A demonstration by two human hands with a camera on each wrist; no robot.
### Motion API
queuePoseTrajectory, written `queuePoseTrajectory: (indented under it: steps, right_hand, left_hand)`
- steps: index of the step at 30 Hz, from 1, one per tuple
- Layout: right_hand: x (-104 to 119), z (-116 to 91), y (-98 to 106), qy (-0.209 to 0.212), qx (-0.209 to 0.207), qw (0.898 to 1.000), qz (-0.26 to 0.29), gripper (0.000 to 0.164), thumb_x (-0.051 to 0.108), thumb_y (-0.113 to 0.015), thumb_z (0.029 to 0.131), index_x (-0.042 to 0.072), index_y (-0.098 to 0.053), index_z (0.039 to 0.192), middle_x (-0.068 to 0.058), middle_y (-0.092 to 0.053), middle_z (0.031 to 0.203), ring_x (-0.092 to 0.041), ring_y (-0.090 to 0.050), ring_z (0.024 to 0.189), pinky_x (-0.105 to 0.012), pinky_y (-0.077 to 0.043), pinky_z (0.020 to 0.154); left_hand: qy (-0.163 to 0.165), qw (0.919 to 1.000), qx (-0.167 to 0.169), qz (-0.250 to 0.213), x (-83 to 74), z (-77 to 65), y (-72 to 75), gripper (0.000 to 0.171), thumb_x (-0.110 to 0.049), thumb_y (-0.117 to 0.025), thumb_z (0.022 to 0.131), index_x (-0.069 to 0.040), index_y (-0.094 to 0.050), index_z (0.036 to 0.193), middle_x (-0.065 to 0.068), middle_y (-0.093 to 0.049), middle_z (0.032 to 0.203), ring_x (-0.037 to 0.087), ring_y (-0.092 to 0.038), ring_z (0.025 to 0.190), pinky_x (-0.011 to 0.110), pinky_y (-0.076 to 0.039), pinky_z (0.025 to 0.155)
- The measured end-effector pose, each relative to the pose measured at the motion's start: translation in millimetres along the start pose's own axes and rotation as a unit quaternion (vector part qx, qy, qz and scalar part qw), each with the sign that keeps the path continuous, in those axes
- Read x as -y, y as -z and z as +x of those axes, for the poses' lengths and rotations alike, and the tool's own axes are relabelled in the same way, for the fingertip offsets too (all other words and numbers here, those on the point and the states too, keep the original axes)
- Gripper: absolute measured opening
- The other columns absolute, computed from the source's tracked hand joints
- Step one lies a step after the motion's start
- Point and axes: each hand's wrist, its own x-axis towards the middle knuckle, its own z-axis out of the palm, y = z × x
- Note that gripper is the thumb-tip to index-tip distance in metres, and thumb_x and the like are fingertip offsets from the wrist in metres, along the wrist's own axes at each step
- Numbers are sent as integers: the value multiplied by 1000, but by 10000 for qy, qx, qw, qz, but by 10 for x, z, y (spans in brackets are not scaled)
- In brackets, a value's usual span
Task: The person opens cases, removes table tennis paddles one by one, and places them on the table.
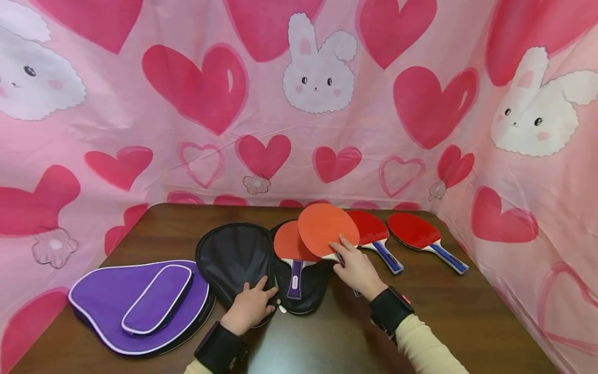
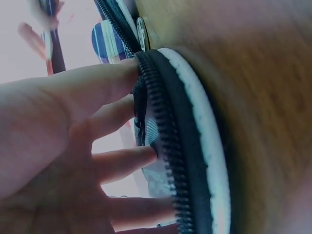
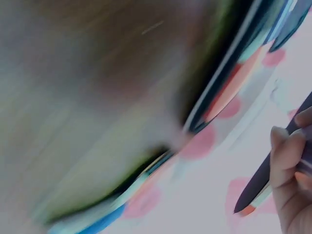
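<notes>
A table tennis case lies unzipped and spread flat, its black left half (image 1: 233,254) beside its right half (image 1: 315,288). My left hand (image 1: 249,307) rests on the left half with fingers spread; in the left wrist view the fingertips touch the zippered rim (image 2: 163,107). On the right half lies an orange-red paddle (image 1: 288,239) with a purple handle. My right hand (image 1: 359,270) holds a second orange-red paddle (image 1: 327,228) near its handle, tilted and partly overlapping the first in view. The right wrist view shows this paddle (image 3: 263,178) nearly edge-on, dark side out, fingers curled at it.
A closed purple case (image 1: 187,291) with white piping and a front pocket (image 1: 159,301) lies on the brown table (image 1: 420,322) at the left. Two red paddles with blue handles, one nearer (image 1: 369,226) and one farther right (image 1: 413,230), lie at the right. Pink heart-printed cloth (image 1: 210,171) surrounds the table.
</notes>
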Motion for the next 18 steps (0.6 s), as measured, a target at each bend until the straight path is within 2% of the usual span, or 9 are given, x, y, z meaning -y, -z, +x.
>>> queuePoseTrajectory:
  steps: [2,5,6,9,13,18]
  right_hand:
    - [-142,-102,102,1,-1,10000,-23,53,3,-66,84,5,-57,136,-24,-39,147,-44,-61,99,-39,-54,67]
    - [-366,-276,263,-19,4,9999,-107,54,2,-65,83,3,-56,136,-26,-39,146,-46,-60,97,-39,-51,62]
    - [-443,-338,323,-12,7,9999,-143,54,1,-64,83,3,-56,135,-28,-39,145,-47,-59,98,-43,-52,65]
    - [-684,-539,507,68,80,9996,-268,52,-2,-65,81,0,-57,132,-32,-41,142,-54,-51,114,-56,-50,82]
    - [-997,-830,720,6,318,9991,-269,50,-3,-65,80,-2,-58,130,-34,-42,140,-55,-50,115,-63,-43,88]
    - [-1343,-1186,922,-182,510,9983,-222,49,-3,-66,80,-2,-58,129,-36,-42,138,-55,-50,115,-65,-42,87]
  left_hand:
    - [41,10000,-7,-5,4,-7,6,36,-19,-73,86,-5,-69,119,26,-52,134,60,-50,110,64,-46,83]
    - [37,10000,-70,6,9,-19,12,36,-18,-73,85,-4,-69,118,26,-52,133,62,-49,110,63,-46,83]
    - [5,10000,-93,14,10,-20,6,36,-18,-73,85,-4,-69,118,26,-52,133,61,-49,110,63,-46,84]
    - [-78,9999,-146,-9,4,-24,4,36,-17,-73,85,-3,-69,118,27,-52,132,61,-49,110,63,-45,86]
    - [-95,9998,-156,-19,11,-14,-23,36,-17,-73,85,-4,-69,118,27,-52,132,60,-50,110,63,-46,84]
    - [-129,9997,-219,-25,28,-6,-62,36,-18,-73,85,-4,-69,117,27,-53,132,61,-50,109,63,-45,86]
